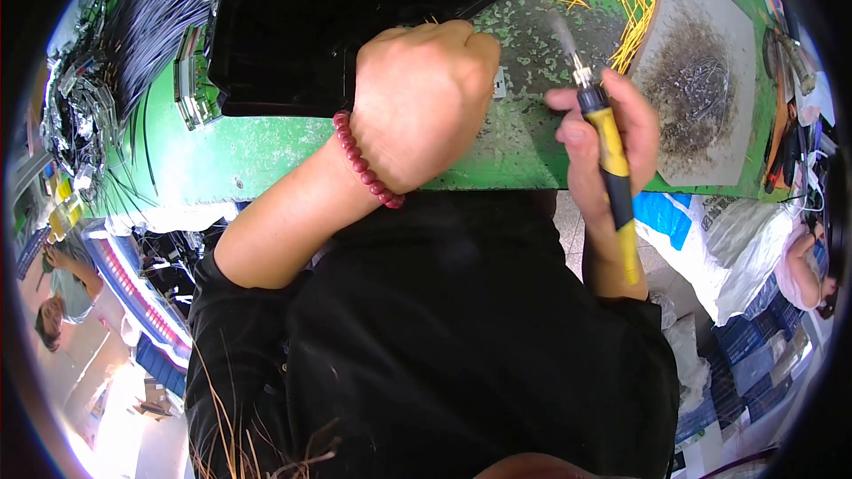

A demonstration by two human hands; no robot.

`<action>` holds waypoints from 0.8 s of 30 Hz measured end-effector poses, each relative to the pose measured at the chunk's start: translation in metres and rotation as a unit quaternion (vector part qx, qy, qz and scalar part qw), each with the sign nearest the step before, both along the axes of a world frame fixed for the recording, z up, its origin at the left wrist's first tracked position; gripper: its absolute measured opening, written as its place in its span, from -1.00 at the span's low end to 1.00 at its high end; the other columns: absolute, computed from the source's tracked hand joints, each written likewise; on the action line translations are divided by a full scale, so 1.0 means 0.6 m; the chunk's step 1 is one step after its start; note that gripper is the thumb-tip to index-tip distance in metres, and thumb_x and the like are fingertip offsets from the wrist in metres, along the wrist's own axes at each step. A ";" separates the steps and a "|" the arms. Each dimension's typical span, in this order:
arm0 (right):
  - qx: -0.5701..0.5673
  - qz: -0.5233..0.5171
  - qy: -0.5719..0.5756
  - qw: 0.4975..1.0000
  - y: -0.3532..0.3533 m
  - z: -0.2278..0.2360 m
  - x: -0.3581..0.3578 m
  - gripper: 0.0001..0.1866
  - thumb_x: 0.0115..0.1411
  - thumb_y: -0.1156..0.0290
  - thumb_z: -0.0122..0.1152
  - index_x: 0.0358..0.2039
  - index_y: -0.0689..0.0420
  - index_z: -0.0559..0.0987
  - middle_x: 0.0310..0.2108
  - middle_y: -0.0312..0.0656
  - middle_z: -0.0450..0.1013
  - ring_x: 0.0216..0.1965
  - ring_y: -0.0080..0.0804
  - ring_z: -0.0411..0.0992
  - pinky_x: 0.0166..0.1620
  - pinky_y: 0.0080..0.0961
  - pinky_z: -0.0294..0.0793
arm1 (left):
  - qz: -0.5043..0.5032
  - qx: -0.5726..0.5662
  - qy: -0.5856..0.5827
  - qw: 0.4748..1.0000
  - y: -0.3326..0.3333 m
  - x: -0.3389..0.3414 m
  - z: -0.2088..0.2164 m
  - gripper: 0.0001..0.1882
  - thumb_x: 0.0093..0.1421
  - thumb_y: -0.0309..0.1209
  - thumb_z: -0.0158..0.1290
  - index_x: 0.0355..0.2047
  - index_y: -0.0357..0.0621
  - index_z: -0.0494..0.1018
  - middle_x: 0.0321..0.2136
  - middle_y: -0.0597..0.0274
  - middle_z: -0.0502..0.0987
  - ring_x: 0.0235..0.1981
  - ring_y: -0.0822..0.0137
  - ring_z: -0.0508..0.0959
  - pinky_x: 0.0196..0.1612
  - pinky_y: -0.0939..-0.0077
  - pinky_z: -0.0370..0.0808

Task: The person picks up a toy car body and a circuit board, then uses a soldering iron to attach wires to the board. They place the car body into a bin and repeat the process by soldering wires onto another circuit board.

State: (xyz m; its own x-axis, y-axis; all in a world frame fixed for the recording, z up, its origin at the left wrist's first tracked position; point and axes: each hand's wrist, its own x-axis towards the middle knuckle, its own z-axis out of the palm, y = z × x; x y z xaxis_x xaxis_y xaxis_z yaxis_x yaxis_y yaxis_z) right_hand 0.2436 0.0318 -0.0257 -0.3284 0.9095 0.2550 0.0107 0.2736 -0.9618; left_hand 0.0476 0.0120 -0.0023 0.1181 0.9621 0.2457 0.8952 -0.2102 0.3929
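In my right hand (637,129) is a yellow and black soldering iron (612,160), its metal tip aimed up and away over the bench. My left hand (426,106), with a dark red bead bracelet (362,165) at the wrist, is curled with its back toward me. Its fingers are hidden underneath, so what they hold cannot be made out. A small pale piece (500,82) shows just right of its knuckles. Behind and left of that hand is a large glossy black tray-like part (284,44).
Yellow wires (635,9) lie at the back right, beside a grey board (661,40) with dark burnt residue. Black wires (169,18) and narrow green circuit boards (189,80) are on the left of the green bench (275,155). Hand tools (781,124) line the right edge.
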 end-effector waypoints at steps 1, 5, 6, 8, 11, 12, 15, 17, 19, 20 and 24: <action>-0.008 0.007 -0.062 0.998 -0.003 0.003 0.004 -0.57 0.16 0.40 0.30 0.02 0.24 0.44 -0.31 -0.11 0.57 -0.36 -0.52 0.54 -0.31 -0.61 0.52 | 0.000 0.001 0.001 1.000 -0.001 -0.001 0.000 -0.90 -0.04 -0.48 0.13 -0.61 -0.13 0.42 -0.62 0.22 0.45 -0.57 0.19 0.51 -0.51 0.38 0.44; 0.231 0.062 -0.166 0.957 0.021 -0.011 -0.018 -0.70 -0.05 0.62 0.33 -0.24 0.12 0.58 -0.62 -0.29 0.46 -0.65 -0.41 0.44 -0.57 -0.59 0.37 | 0.009 -0.013 -0.003 1.000 -0.005 -0.002 0.003 -0.92 -0.02 -0.46 0.14 -0.58 -0.12 0.45 -0.60 0.24 0.47 -0.55 0.18 0.53 -0.50 0.36 0.46; 0.246 0.073 -0.187 0.948 0.024 -0.004 -0.022 -0.71 -0.07 0.61 0.28 -0.27 0.07 0.56 -0.70 -0.34 0.37 -0.68 -0.42 0.41 -0.62 -0.52 0.28 | 0.012 -0.015 -0.002 1.000 -0.005 -0.003 0.004 -0.92 -0.02 -0.45 0.14 -0.57 -0.13 0.46 -0.59 0.24 0.48 -0.54 0.18 0.53 -0.50 0.35 0.46; 0.245 0.078 -0.196 0.946 0.025 -0.005 -0.025 -0.70 -0.07 0.59 0.26 -0.27 0.05 0.55 -0.71 -0.36 0.36 -0.69 -0.43 0.40 -0.62 -0.52 0.27 | 0.014 -0.028 -0.007 0.999 -0.005 -0.003 0.006 -0.92 -0.01 -0.45 0.14 -0.57 -0.12 0.46 -0.59 0.24 0.48 -0.54 0.17 0.54 -0.50 0.35 0.47; 0.252 0.085 -0.223 0.938 0.027 -0.002 -0.024 -0.69 -0.07 0.54 0.22 -0.24 0.02 0.54 -0.71 -0.38 0.35 -0.69 -0.44 0.39 -0.62 -0.50 0.28 | 0.016 -0.039 -0.012 0.999 -0.010 -0.006 0.007 -0.93 0.00 -0.45 0.14 -0.54 -0.12 0.47 -0.58 0.23 0.48 -0.53 0.17 0.54 -0.50 0.34 0.47; 0.261 0.086 -0.242 0.931 0.028 0.000 -0.024 -0.68 -0.07 0.52 0.20 -0.23 0.02 0.53 -0.72 -0.39 0.34 -0.69 -0.44 0.38 -0.62 -0.49 0.28 | 0.015 -0.039 -0.013 0.999 -0.011 -0.008 0.008 -0.94 0.00 -0.45 0.14 -0.52 -0.12 0.48 -0.58 0.23 0.47 -0.53 0.18 0.54 -0.50 0.34 0.46; 0.262 0.091 -0.263 0.924 0.026 0.006 -0.025 -0.67 -0.09 0.55 0.21 -0.23 0.01 0.54 -0.71 -0.40 0.35 -0.67 -0.45 0.39 -0.61 -0.49 0.29 | 0.000 -0.029 -0.032 0.999 -0.016 -0.014 0.003 -0.94 0.01 -0.47 0.14 -0.51 -0.13 0.47 -0.57 0.23 0.46 -0.52 0.19 0.53 -0.50 0.35 0.46; 0.253 0.089 -0.241 0.933 0.026 0.002 -0.026 -0.66 -0.10 0.56 0.23 -0.23 0.01 0.53 -0.71 -0.39 0.36 -0.67 -0.43 0.39 -0.60 -0.49 0.30 | -0.003 -0.013 -0.033 0.999 -0.016 -0.016 -0.002 -0.94 0.02 -0.47 0.14 -0.50 -0.13 0.47 -0.56 0.23 0.46 -0.51 0.19 0.53 -0.50 0.35 0.46; 0.244 0.085 -0.219 0.941 0.026 -0.002 -0.027 -0.65 -0.10 0.57 0.24 -0.23 0.01 0.53 -0.70 -0.38 0.36 -0.67 -0.42 0.39 -0.60 -0.49 0.31 | -0.009 0.002 -0.034 0.999 -0.014 -0.017 -0.004 -0.94 0.02 -0.48 0.14 -0.50 -0.13 0.46 -0.55 0.23 0.45 -0.49 0.19 0.53 -0.49 0.36 0.46; 0.240 0.084 -0.217 0.942 0.026 -0.003 -0.025 -0.64 -0.10 0.59 0.25 -0.23 0.02 0.53 -0.68 -0.35 0.38 -0.66 -0.40 0.40 -0.59 -0.48 0.32 | -0.006 0.001 -0.025 1.000 -0.012 -0.016 -0.004 -0.94 0.03 -0.47 0.14 -0.50 -0.12 0.46 -0.55 0.23 0.45 -0.48 0.19 0.52 -0.48 0.36 0.46; 0.215 0.081 -0.196 0.953 0.026 -0.006 -0.028 -0.66 -0.07 0.62 0.26 -0.23 0.05 0.53 -0.59 -0.26 0.45 -0.60 -0.32 0.45 -0.54 -0.48 0.38 | -0.008 -0.018 0.014 1.000 -0.007 -0.015 0.000 -0.92 0.05 -0.45 0.13 -0.50 -0.12 0.44 -0.54 0.23 0.45 -0.46 0.18 0.53 -0.46 0.36 0.47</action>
